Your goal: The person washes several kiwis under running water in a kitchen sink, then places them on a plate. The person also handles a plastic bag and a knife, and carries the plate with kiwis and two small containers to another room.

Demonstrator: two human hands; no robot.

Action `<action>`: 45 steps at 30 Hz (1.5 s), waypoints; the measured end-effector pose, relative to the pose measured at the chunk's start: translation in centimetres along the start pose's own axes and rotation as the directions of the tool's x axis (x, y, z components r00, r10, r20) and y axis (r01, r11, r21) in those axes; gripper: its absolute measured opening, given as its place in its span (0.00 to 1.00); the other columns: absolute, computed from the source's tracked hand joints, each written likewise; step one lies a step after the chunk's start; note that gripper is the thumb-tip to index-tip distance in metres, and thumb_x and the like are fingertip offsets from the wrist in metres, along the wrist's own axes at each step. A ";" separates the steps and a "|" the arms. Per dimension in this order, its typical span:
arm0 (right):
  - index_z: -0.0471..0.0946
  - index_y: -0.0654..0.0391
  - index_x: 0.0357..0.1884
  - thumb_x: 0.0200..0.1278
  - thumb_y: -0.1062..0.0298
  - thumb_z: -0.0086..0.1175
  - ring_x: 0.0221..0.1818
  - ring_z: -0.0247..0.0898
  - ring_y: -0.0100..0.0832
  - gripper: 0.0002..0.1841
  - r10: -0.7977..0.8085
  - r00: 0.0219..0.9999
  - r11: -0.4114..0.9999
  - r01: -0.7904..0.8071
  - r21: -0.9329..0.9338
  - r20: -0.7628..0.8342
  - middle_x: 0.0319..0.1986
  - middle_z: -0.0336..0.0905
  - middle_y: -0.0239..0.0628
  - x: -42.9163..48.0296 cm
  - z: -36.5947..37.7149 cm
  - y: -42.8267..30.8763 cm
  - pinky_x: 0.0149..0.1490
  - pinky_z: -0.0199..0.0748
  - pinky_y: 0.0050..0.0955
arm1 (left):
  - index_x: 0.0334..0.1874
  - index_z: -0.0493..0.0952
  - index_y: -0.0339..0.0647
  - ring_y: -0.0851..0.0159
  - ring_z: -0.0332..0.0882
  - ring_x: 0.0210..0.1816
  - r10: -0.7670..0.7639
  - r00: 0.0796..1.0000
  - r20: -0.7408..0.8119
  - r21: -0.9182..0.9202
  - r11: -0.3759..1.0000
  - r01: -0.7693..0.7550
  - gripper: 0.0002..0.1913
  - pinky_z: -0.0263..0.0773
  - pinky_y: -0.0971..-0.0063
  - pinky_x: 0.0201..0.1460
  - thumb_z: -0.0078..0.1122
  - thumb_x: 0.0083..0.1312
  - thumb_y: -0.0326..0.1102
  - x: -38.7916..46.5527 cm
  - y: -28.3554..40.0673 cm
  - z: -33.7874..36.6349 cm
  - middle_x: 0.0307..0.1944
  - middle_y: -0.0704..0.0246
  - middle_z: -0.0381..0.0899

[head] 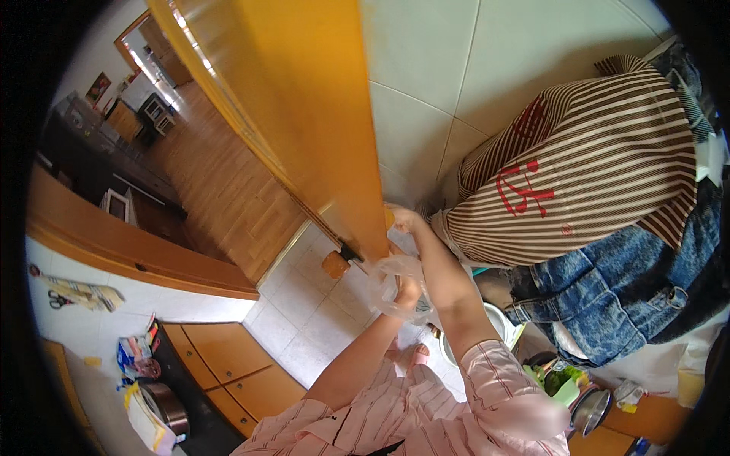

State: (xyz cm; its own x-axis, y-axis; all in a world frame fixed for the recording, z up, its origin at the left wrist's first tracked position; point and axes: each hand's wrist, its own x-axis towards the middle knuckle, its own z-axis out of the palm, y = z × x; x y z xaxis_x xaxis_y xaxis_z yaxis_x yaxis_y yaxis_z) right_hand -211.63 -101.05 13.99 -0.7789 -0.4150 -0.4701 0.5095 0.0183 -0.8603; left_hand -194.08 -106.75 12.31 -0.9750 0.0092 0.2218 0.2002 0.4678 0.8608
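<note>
My left hand (407, 292) is at the lower part of the near edge of an orange-yellow door (319, 114). A translucent plastic bag (421, 313) loops around this hand and wrist and partly covers the fingers. My right hand (406, 219) reaches further up along the same door edge, next to a small yellow patch (390, 218). Its fingertips are partly hidden, so its grip is unclear. Just left of my left hand, a black fitting (349, 252) on the door has a brown-orange block (335, 265) beside it.
Right of my arms hang a striped cloth (576, 171) and blue denim clothing (616, 296). Below them stand a white-rimmed pot (496, 325), green leaves (562, 379) and a metal bowl (592, 411). At left, a dark counter (199, 399) bears a steel pot (165, 407). Wooden flooring (228, 176) shows past the doorway.
</note>
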 end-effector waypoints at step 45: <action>0.76 0.58 0.49 0.59 0.73 0.42 0.41 0.78 0.40 0.17 0.154 0.230 0.986 -0.092 0.136 -0.961 0.38 0.81 0.46 -59.0 21.7 43.5 0.49 0.73 0.33 | 0.48 0.78 0.37 0.48 0.76 0.50 0.647 0.364 0.670 -0.227 0.645 -0.729 0.21 0.65 0.52 0.57 0.57 0.57 0.44 -22.4 4.1 8.9 0.50 0.49 0.76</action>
State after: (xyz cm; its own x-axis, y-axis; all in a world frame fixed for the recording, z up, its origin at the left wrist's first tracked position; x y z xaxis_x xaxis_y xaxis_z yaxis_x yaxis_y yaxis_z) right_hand -135.59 -95.54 8.56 -0.4518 0.7816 -0.4301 0.6238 -0.0679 -0.7786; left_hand -172.30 -97.15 6.75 -0.2898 0.8980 0.3311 0.8621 0.0946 0.4979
